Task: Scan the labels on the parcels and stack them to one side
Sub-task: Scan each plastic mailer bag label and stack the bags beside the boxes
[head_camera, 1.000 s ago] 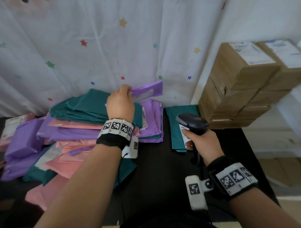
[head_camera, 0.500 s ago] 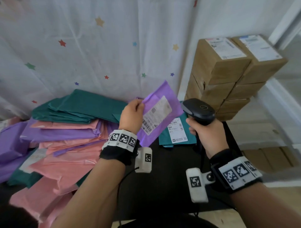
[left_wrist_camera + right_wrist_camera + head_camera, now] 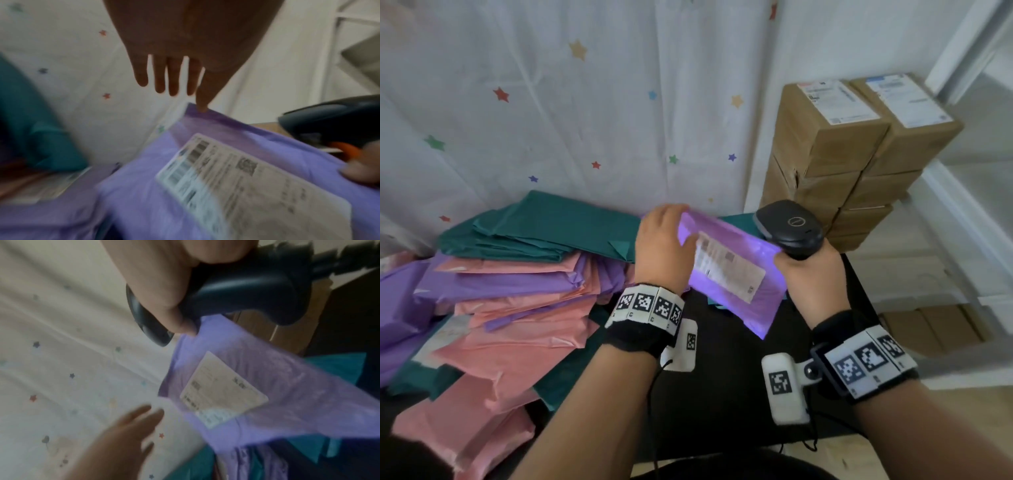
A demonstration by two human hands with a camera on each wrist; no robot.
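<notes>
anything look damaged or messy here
One cardboard box in the stack on the right has a torn, split corner. The unscanned mailer pile on the left is sprawled and askew rather than stacked. Nothing else stands out.

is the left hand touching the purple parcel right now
Touching. In the left wrist view the thumb tip of the left hand rests on the top edge of the purple parcel, while its fingers stay straight and clear of it.

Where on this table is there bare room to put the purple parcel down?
Bare black tabletop shows between the two forearms, bordered left by the heaped mailers and behind by the teal parcel near the cardboard boxes. The left side is crowded.
</notes>
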